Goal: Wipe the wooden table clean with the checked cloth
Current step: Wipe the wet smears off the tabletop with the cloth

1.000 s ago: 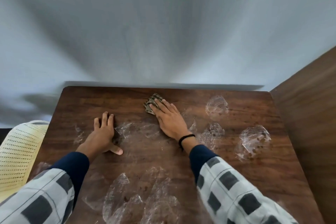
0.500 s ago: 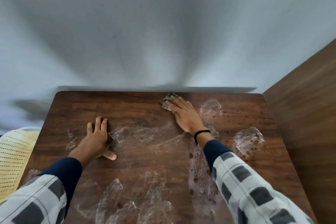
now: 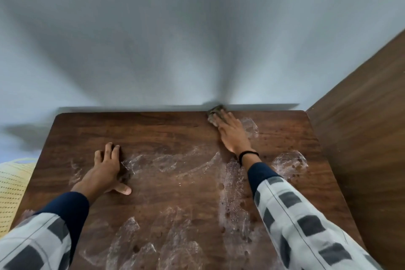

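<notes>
Filling the lower half of the view, the wooden table [image 3: 166,133] carries whitish wet smears [image 3: 175,163] just right of the left hand's fingertips and below the right wrist. The left hand [image 3: 104,171] lies flat, fingers spread, holding nothing. The right hand [image 3: 233,136] presses palm-down with fingers [image 3: 221,119] extended over the checked cloth [image 3: 215,110], bunched beneath the fingertips at the table's far edge.
</notes>
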`<state>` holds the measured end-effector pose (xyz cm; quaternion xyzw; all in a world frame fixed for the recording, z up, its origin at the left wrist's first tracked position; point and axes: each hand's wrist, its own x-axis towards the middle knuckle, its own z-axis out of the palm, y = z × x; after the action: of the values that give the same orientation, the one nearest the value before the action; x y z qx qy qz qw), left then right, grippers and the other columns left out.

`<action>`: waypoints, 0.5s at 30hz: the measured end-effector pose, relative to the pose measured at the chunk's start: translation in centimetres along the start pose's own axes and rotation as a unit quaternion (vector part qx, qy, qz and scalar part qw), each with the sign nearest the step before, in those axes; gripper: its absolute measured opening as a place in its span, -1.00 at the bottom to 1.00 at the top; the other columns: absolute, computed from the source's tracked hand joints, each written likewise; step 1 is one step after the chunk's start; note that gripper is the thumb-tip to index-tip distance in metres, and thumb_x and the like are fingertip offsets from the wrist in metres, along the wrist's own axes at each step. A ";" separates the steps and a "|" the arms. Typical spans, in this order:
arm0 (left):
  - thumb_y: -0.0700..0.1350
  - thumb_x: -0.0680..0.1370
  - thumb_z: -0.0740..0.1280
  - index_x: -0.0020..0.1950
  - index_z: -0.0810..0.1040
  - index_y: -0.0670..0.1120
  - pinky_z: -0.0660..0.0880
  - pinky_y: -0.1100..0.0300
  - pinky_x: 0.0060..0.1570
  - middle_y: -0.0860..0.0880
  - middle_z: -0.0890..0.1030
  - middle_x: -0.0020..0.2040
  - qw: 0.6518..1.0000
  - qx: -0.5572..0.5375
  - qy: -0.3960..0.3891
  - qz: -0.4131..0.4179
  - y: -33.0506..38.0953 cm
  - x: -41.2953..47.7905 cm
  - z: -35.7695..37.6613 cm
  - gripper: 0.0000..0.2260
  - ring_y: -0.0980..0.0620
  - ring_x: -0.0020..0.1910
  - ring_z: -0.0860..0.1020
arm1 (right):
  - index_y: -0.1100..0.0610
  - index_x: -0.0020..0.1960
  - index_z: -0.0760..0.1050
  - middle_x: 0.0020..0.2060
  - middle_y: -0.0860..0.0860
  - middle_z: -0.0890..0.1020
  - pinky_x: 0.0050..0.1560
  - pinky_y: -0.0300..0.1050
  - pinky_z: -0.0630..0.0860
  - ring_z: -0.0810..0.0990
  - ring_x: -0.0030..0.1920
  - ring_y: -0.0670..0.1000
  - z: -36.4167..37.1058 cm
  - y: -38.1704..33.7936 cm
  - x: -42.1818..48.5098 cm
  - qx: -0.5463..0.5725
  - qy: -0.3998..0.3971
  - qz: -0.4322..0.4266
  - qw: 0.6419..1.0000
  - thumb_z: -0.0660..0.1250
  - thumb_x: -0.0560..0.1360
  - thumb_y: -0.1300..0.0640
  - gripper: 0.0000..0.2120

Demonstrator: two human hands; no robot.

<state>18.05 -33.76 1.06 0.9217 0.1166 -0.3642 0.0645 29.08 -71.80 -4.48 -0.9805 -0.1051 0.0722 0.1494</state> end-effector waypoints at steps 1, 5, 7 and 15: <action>0.18 0.11 0.66 0.59 -0.32 -0.12 0.10 -0.25 0.48 -0.08 -0.39 0.56 1.000 0.004 0.003 -0.001 0.0 0.1 0.1 0.42 -0.32 0.55 -0.25 | -0.15 0.61 0.02 0.61 -0.11 -0.04 0.59 0.12 -0.11 -0.11 0.61 0.03 -0.1 0.4 0.4 0.007 0.014 0.052 0.998 -0.04 0.67 0.05 -0.49; 0.18 0.11 0.66 0.59 -0.33 -0.12 0.11 -0.25 0.48 -0.10 -0.39 0.56 1.000 0.007 0.003 -0.003 -0.3 0.4 0.3 0.43 -0.33 0.54 -0.24 | -0.10 0.60 0.08 0.61 -0.07 0.01 0.54 0.08 -0.21 -0.09 0.61 0.06 1.1 -3.8 -0.9 0.039 0.070 0.124 0.989 0.10 0.63 0.15 -0.42; 0.19 0.10 0.66 0.59 -0.32 -0.12 0.11 -0.25 0.48 -0.10 -0.38 0.56 1.000 0.007 0.005 -0.004 -0.4 0.4 0.3 0.43 -0.33 0.54 -0.24 | -0.12 0.60 0.09 0.61 -0.09 0.02 0.53 0.02 -0.24 -0.09 0.61 0.03 1.9 -5.0 -2.7 0.030 0.047 0.042 0.998 0.08 0.66 0.12 -0.47; 0.20 0.08 0.67 0.59 -0.30 -0.12 0.13 -0.24 0.48 -0.09 -0.36 0.57 1.000 0.012 0.008 -0.008 -0.1 0.6 0.3 0.44 -0.31 0.55 -0.22 | -0.19 0.60 0.05 0.61 -0.13 -0.03 0.55 0.04 -0.18 -0.11 0.60 -0.02 -1.2 2.2 -0.6 0.019 -0.002 0.048 0.999 0.00 0.70 0.05 -0.51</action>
<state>18.27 -33.59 0.43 0.9244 0.1203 -0.3586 0.0498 29.10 -74.33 -3.91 -0.9813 -0.0565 0.0831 0.1641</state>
